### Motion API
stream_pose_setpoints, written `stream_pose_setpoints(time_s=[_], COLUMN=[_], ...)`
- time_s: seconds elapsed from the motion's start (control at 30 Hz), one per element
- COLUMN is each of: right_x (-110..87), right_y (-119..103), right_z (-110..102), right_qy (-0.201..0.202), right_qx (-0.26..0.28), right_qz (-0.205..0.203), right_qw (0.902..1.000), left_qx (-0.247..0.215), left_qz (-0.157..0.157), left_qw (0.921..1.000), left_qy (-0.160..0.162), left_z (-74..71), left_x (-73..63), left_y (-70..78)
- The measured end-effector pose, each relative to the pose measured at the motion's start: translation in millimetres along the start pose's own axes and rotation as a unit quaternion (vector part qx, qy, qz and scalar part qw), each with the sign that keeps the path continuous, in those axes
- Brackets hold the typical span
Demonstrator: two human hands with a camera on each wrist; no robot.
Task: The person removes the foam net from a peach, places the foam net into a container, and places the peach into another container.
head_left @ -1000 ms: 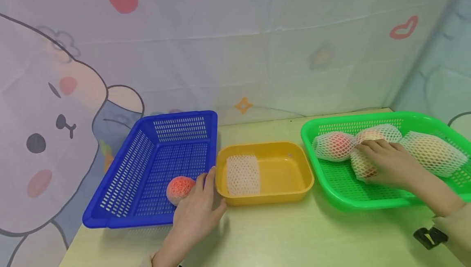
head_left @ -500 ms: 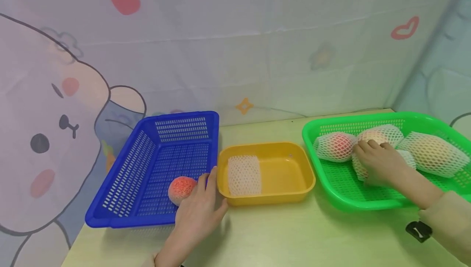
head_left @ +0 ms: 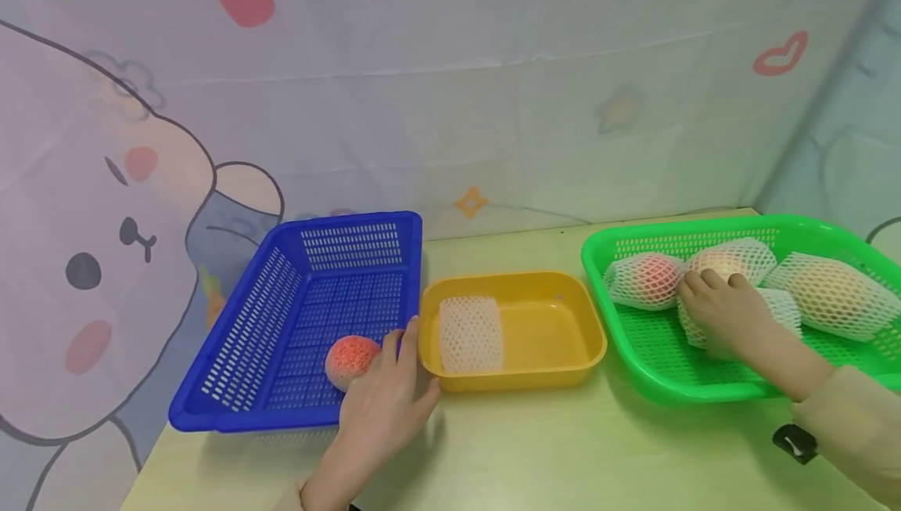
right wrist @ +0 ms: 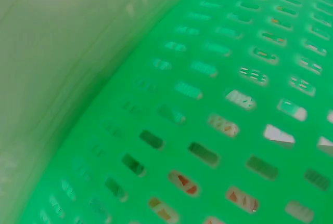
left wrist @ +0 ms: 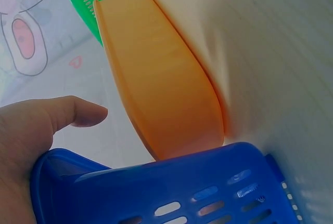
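My left hand [head_left: 383, 397] lies over the right front corner of the blue basket [head_left: 186, 409], its thumb [left wrist: 83, 112] held out apart from the rim. Beside its fingers, inside the basket, is a bare red and pale peach [head_left: 352, 361]. My right hand [head_left: 732, 315] reaches into the green basket [head_left: 676, 394], fingers curled over a peach in a white foam net [head_left: 783, 311]. The hand covers most of that peach. Around it lie other netted fruits: a reddish one [head_left: 651, 280], a paler one behind [head_left: 739, 257] and a yellowish one [head_left: 834, 296] at right.
Between the baskets stands a yellow tray [head_left: 549, 331] with an empty white foam net [head_left: 470, 335] at its left. All stand on a pale wooden table [head_left: 528, 448]. A printed cloth [head_left: 450, 104] hangs behind. The right wrist view shows the green basket's slotted wall.
My right hand has shifted slightly left over the netted peach, and more of its net shows to the hand's right. The left hand stays at the blue basket. The head view has turned slightly.
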State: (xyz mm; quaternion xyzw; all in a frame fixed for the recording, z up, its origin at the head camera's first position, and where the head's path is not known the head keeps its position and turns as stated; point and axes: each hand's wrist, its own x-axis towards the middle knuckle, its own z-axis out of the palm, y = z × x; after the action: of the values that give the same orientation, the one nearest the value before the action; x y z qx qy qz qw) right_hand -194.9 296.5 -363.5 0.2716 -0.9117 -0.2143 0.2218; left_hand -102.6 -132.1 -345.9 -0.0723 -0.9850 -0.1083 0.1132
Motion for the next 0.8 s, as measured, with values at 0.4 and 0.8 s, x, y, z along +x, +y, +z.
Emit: stream_pose_setpoints(time_s=[0.4, 0.8], right_x=[5.6, -0.4], right_y=[-1, 11], right_z=[4, 0], right_qy=[0.041, -0.033], right_qx=[-0.016, 0.036], right_qz=[-0.004, -0.013], right_qw=[0.999, 0.9987], left_qx=[0.007, 0.006], left_qz=[0.0, -0.003], left_qw=[1.0, 0.9999], left_qy=[0.002, -0.01], left_z=[-1.8, 1.0], left_x=[1.3, 1.5], left_y=[-0.7, 0.7])
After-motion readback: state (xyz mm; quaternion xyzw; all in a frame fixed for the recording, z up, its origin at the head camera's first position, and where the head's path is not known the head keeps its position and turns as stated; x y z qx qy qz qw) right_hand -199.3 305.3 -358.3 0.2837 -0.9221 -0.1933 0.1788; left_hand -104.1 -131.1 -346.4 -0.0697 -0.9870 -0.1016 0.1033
